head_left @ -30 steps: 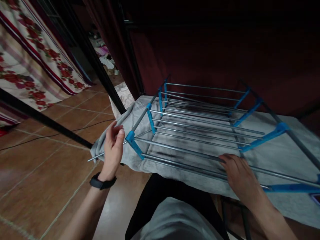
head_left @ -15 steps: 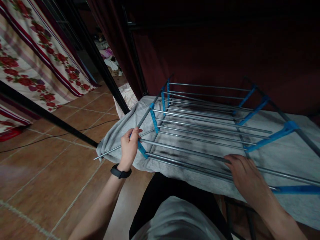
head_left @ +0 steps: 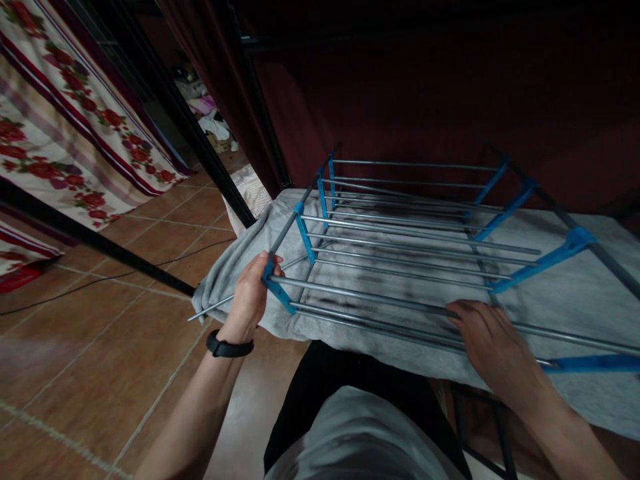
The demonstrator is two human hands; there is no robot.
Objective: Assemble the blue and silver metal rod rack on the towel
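Note:
A rack of grey metal rods (head_left: 360, 293) joined by blue plastic brackets (head_left: 304, 233) stands on a grey blanket (head_left: 565, 287). At its near left corner, my left hand (head_left: 251, 288) is closed around the side rod by the blue corner bracket (head_left: 277, 288). My right hand (head_left: 493, 340) is wrapped over the near long rod, right of the middle, its fingertips partly hidden. One thin loose rod (head_left: 213, 308) lies on the blanket and sticks out past its left edge. Another rod (head_left: 520, 251) ends free, short of the right-hand brackets.
A black metal post (head_left: 210, 160) and a slanting black bar (head_left: 100, 243) stand at the left. Floral curtains (head_left: 75, 120) hang beyond the tiled floor (head_left: 65, 347), where a dark cable (head_left: 150, 268) runs. A dark red curtain (head_left: 400, 107) closes off the back.
My left hand has shifted slightly left and turned at the corner, so more of the blue bracket shows. The right hand keeps its hold. The view has moved a little.

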